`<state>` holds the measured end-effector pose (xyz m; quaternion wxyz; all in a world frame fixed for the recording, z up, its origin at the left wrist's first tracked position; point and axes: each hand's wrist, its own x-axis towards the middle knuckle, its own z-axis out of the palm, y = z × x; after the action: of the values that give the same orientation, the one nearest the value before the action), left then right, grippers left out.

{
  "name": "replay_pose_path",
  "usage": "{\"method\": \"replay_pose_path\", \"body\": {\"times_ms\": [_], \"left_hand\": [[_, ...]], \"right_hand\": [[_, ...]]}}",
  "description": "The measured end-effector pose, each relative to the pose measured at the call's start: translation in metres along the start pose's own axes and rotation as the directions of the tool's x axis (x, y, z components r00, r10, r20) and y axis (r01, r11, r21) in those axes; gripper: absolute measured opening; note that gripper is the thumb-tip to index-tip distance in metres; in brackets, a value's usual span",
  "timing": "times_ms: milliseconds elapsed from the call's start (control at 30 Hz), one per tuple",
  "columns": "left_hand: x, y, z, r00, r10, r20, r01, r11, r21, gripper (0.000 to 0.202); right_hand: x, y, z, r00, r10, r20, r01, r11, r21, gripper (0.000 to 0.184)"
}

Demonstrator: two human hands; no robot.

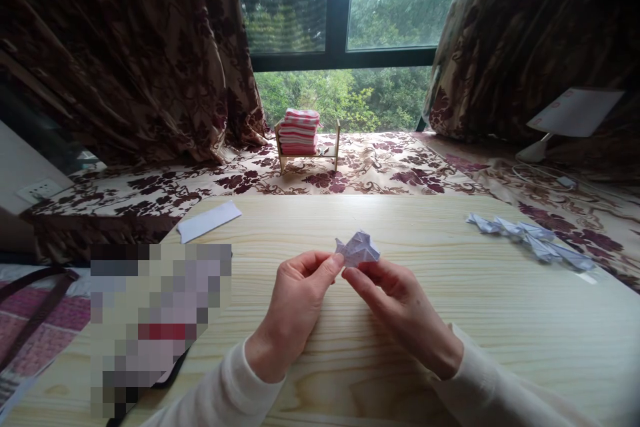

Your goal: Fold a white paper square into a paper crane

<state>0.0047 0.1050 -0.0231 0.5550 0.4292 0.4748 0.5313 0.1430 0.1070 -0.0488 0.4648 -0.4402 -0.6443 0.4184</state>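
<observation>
Between both hands, above the middle of the table, is a small folded paper piece (pixel 359 248), pale bluish white with several creases and pointed corners. My left hand (pixel 303 307) pinches its left end between thumb and fingers. On the lower right side, my right hand (pixel 400 303) grips it with thumb and curled fingers. The fingertips behind the paper are hidden. At the right of the table lie several similar folded paper pieces (pixel 533 238), close together in a row. A flat white paper strip (pixel 209 221) rests at the far left.
The light wooden table (pixel 280 220) meets a flower-patterned cloth ledge (pixel 380 163) below the window. A small rack (pixel 337 147) with folded red and white cloths (pixel 299 132) stands there. A white lamp (pixel 575 112) is at right. Something pixelated covers the table's left side.
</observation>
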Motion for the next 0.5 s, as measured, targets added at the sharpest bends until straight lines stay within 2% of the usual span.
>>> {"method": "replay_pose_path", "body": {"times_ms": [233, 400, 500], "left_hand": [[-0.002, 0.000, 0.001, 0.999, 0.041, 0.027, -0.043, 0.996, 0.073, 0.016], [-0.004, -0.001, 0.003, 0.997, 0.038, 0.073, -0.041, 0.998, 0.046, 0.014], [-0.003, -0.002, 0.003, 0.995, 0.036, 0.098, -0.038, 0.999, 0.017, 0.015]], "right_hand": [[0.002, -0.005, -0.001, 1.000, 0.000, 0.026, -0.002, 0.996, 0.086, 0.027], [-0.001, -0.011, -0.002, 0.999, 0.026, -0.036, -0.022, 0.995, 0.101, 0.026], [-0.001, -0.012, 0.004, 0.997, 0.073, -0.005, -0.071, 0.983, 0.168, 0.027]]}}
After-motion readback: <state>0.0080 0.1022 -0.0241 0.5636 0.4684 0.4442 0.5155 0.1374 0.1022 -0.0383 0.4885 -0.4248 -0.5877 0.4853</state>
